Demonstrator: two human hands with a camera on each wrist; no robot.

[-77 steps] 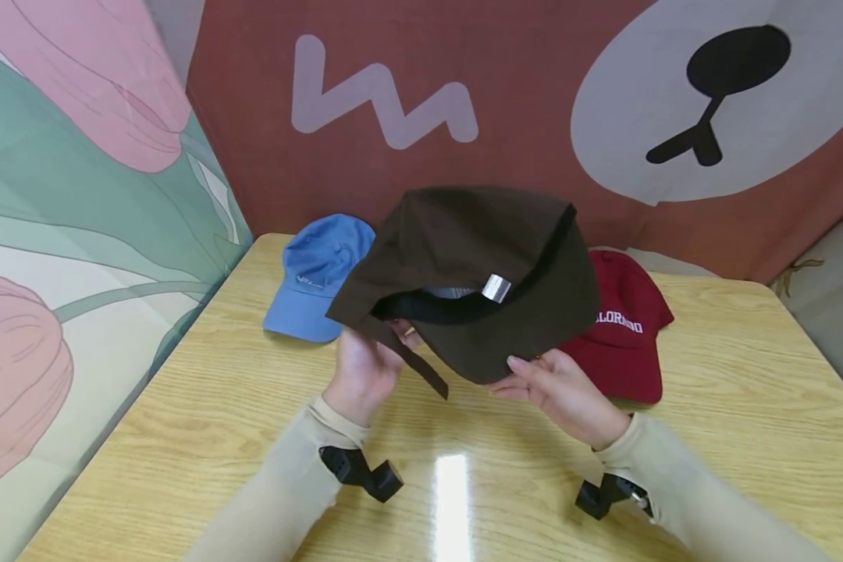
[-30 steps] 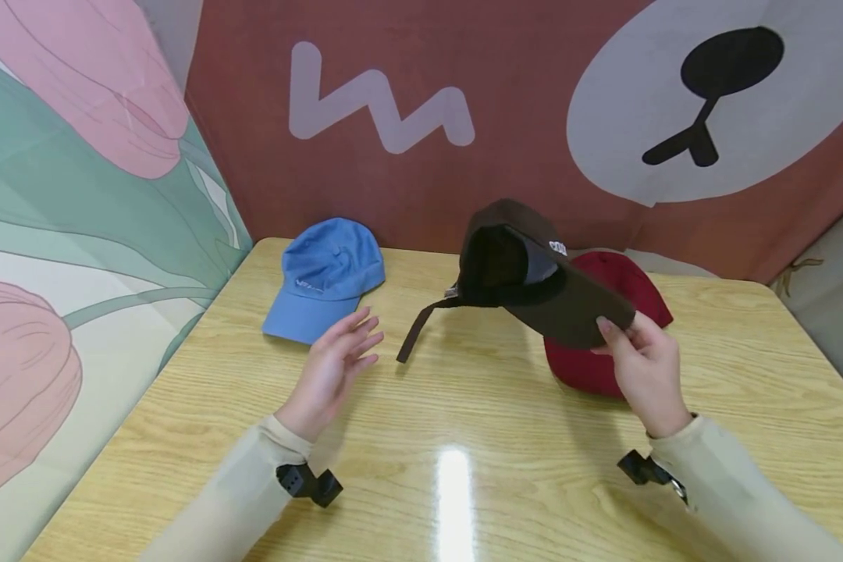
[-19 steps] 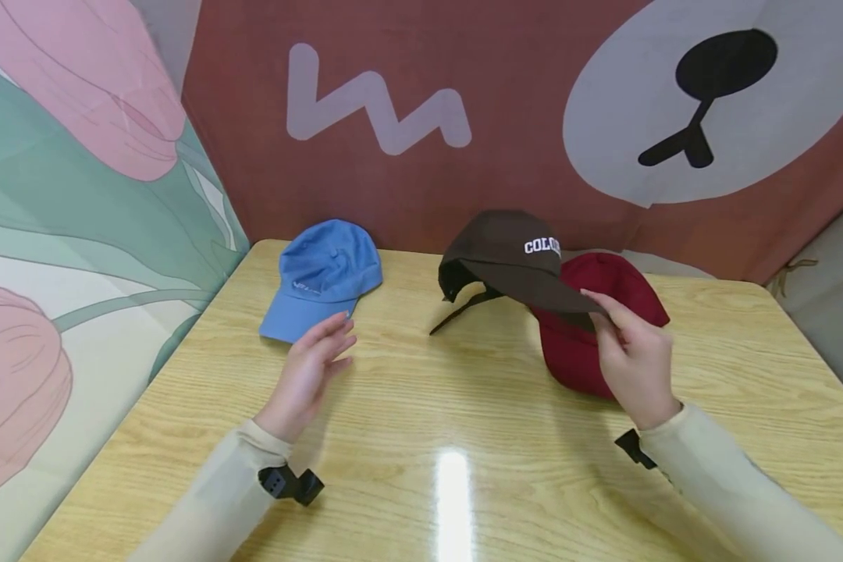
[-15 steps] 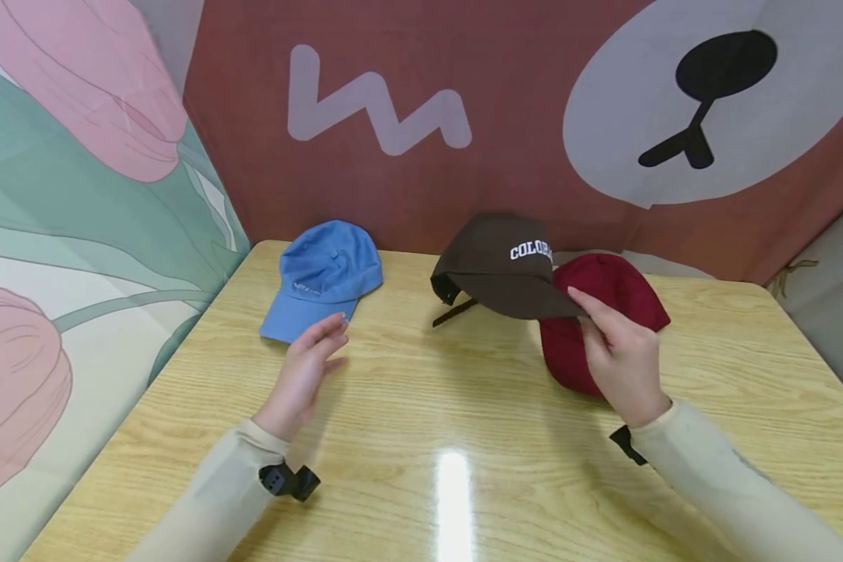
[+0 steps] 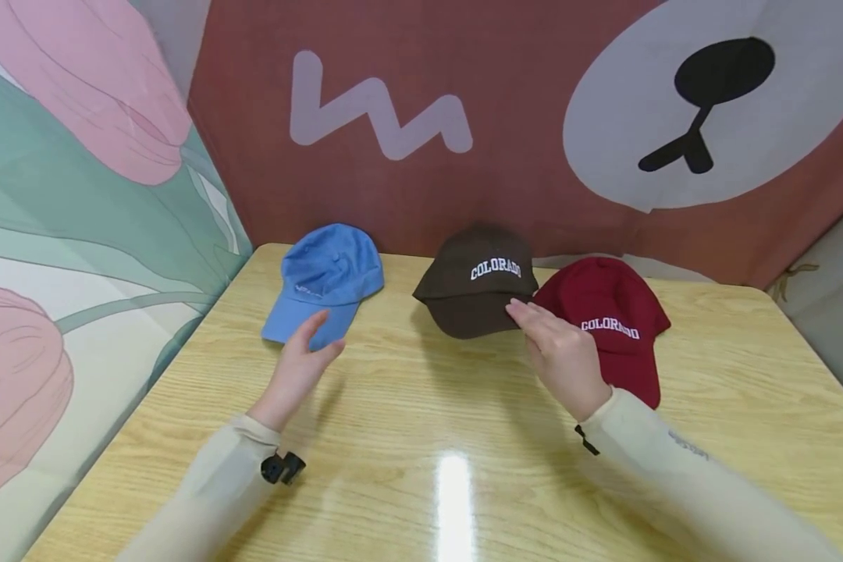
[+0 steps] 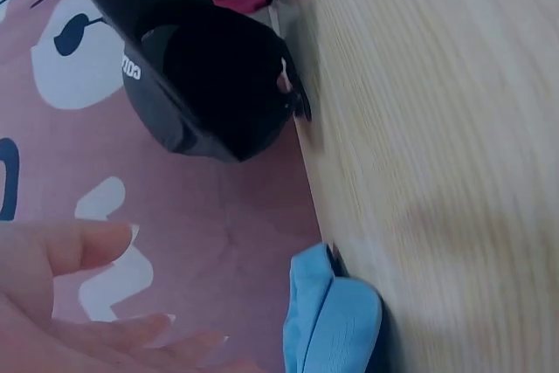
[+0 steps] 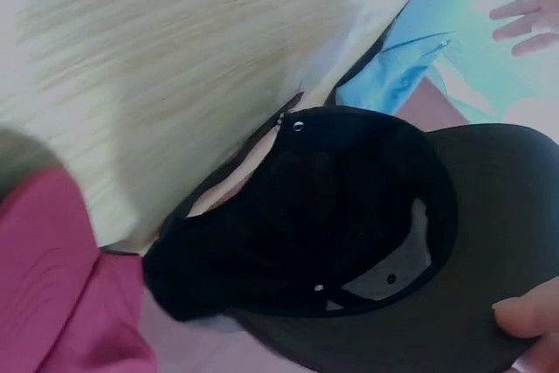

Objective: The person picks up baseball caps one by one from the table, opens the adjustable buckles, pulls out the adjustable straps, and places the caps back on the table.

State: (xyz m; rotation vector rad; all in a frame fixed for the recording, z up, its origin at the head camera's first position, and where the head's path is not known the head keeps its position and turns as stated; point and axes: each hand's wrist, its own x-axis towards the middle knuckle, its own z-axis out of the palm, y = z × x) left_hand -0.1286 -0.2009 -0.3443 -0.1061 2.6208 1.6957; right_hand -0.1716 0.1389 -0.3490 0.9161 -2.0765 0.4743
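My right hand (image 5: 563, 355) pinches the right side of the brim of a dark brown baseball cap (image 5: 467, 273) lettered COLORADO. Its crown faces up, and the front is turned toward me. From below, the right wrist view shows the hollow inside of the brown cap (image 7: 332, 207) and my thumb (image 7: 528, 312) on the brim's underside. The cap's back hangs near the tabletop; whether it touches is unclear. My left hand (image 5: 297, 375) hovers with spread fingers in front of a blue cap (image 5: 333, 265), holding nothing. A red cap (image 5: 597, 293), also lettered COLORADO, lies on the right, partly behind my right hand.
The wooden table (image 5: 393, 437) carries the blue cap at the back left and the red one at the right. Behind its far edge hangs a reddish-brown cloth (image 5: 506, 179) with a bear print. A floral cloth (image 5: 112, 234) borders the left side.
My left hand has let go of the brown cap and moved left. My right hand has turned the cap crown-up, lettering forward, and lowered it between the blue and red caps.
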